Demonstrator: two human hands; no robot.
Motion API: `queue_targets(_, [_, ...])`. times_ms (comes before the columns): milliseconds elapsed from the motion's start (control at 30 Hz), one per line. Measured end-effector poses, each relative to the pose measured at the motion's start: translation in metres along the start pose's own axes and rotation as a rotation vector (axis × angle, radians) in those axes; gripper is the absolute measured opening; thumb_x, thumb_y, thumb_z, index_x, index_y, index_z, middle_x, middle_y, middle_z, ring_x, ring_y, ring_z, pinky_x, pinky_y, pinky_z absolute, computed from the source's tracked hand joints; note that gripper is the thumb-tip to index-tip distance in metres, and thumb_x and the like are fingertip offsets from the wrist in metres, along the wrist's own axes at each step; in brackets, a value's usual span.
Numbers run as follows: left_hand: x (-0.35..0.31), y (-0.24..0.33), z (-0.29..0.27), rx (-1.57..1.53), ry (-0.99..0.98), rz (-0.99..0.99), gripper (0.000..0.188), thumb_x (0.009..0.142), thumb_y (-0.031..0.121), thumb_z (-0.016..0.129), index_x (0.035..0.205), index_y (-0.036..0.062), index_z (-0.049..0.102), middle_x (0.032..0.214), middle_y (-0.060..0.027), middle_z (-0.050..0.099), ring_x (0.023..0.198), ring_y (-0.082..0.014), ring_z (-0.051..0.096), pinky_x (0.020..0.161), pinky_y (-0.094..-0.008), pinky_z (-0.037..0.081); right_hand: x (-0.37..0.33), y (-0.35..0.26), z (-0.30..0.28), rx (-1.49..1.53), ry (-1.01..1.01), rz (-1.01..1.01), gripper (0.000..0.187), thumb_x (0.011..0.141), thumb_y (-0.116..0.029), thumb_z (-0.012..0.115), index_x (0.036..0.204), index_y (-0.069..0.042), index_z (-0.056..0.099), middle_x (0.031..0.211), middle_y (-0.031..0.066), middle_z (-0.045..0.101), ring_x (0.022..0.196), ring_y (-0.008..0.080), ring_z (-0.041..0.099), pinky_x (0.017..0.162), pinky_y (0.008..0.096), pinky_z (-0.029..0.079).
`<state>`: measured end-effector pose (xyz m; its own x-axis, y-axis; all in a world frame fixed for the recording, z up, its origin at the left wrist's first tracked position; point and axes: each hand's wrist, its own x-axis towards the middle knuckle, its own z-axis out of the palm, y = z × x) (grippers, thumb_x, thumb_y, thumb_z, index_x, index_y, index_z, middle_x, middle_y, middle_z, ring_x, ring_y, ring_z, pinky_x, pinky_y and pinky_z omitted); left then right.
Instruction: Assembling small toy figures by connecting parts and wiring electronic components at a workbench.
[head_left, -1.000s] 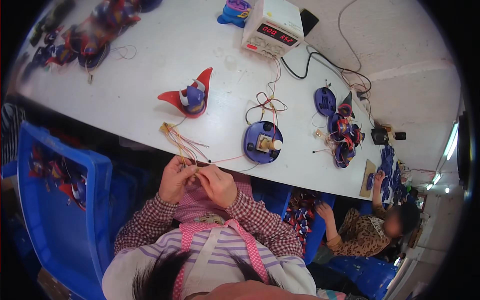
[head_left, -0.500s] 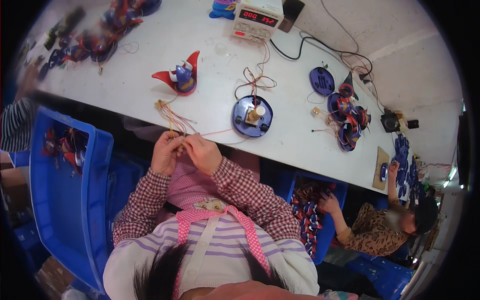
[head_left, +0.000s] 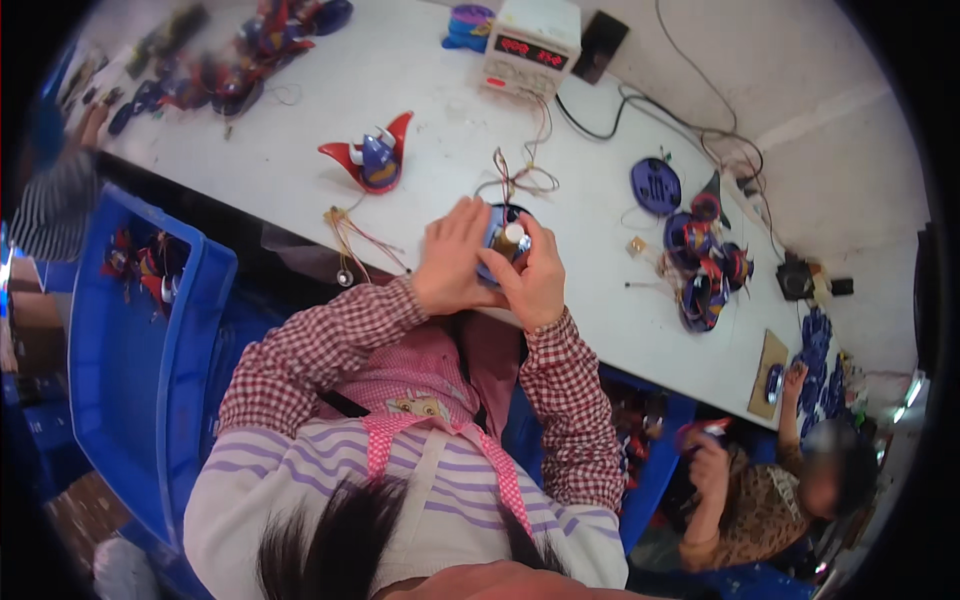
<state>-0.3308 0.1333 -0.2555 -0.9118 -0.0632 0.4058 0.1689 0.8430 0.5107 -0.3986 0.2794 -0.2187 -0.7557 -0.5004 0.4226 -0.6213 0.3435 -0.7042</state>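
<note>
Head view, looking down. Left hand [head_left: 452, 258] laid flat against the left side of a round blue disc part [head_left: 498, 252], fingers spread and curved over its rim. Right hand [head_left: 532, 275] closed round the right side of the same disc, thumb up beside a small pale cylinder [head_left: 513, 238] standing at its middle. Disc held between both hands, at the near edge of the white tabletop [head_left: 300, 150] — resting on it or just above it, cannot tell. Thin red and yellow wires [head_left: 520, 175] running up from the disc toward a white power supply box [head_left: 532, 45] with a red lit display, at the far edge of the tabletop. Just left of the left hand, a loose bundle of thin wires [head_left: 352, 235] hanging over the near edge. Farther left and back, a red and blue toy piece [head_left: 372, 160] with two red wing-like points, well apart from the hands. Right of the hands, a second blue disc [head_left: 656, 186] lying flat, and beside it a cluster of red and blue parts [head_left: 705, 270]. More such parts blurred at the far left corner [head_left: 230, 85]. Below the tabletop on the left, a blue plastic crate [head_left: 150, 330] with a few coloured pieces inside. Lower right — another person [head_left: 770, 500] seated, one hand [head_left: 797, 378] raised to the tabletop's edge.
</note>
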Motion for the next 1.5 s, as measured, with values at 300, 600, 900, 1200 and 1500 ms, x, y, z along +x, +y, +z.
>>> queue_targets(300, [0.014,-0.001,0.021,-0.015,0.037,-0.088,0.104,0.063,0.042,0.079,0.141,-0.0076,0.031,0.134,-0.0229,0.041,0.129,-0.0365,0.038,0.103,-0.0502,0.026,0.002,0.002,0.007,-0.063,0.014,-0.164,0.022,0.084,-0.013,0.073,0.099,-0.001,0.063,0.089,0.0119,0.065,0.072,0.0263,0.065,0.062,0.0333,0.052])
queue_targets(600, [-0.030,-0.017,-0.032,-0.060,0.332,-0.195,0.093,0.061,0.040,0.087,0.131,-0.0027,0.043,0.129,-0.0223,0.046,0.123,-0.0371,0.042,0.102,-0.0455,0.035,0.031,0.056,-0.049,0.088,0.228,0.211,0.019,0.088,-0.013,0.070,0.098,0.002,0.062,0.084,0.0081,0.066,0.071,0.0127,0.063,0.063,0.0264,0.051])
queue_targets(900, [-0.015,-0.113,-0.088,-0.043,0.276,-0.647,0.068,0.066,0.043,0.085,0.107,-0.0031,0.057,0.119,-0.0217,0.051,0.117,-0.0340,0.045,0.100,-0.0409,0.038,0.014,0.013,-0.042,-0.508,0.446,-0.009,0.024,0.089,-0.010,0.067,0.107,0.004,0.060,0.094,0.0109,0.061,0.082,0.0169,0.059,0.074,0.0306,0.049])
queue_targets(1200, [0.009,-0.110,-0.111,-0.596,0.247,-0.646,0.084,0.059,0.035,0.092,0.117,-0.0048,0.046,0.108,-0.0135,0.060,0.098,-0.0210,0.061,0.085,-0.0336,0.052,0.006,-0.089,0.145,-0.193,-0.326,-0.243,0.044,0.081,-0.023,0.071,0.115,-0.001,0.055,0.092,0.0161,0.058,0.082,0.0331,0.061,0.069,0.0421,0.052])
queue_targets(1500, [0.014,-0.118,-0.109,-0.841,0.107,-0.658,0.055,0.070,0.022,0.086,0.110,-0.0035,0.058,0.101,-0.0096,0.065,0.088,-0.0152,0.062,0.080,-0.0301,0.052,0.012,-0.110,0.172,-0.291,-0.458,0.050,0.036,0.075,-0.023,0.069,0.100,-0.001,0.055,0.098,0.0236,0.060,0.078,0.0404,0.066,0.070,0.0490,0.055])
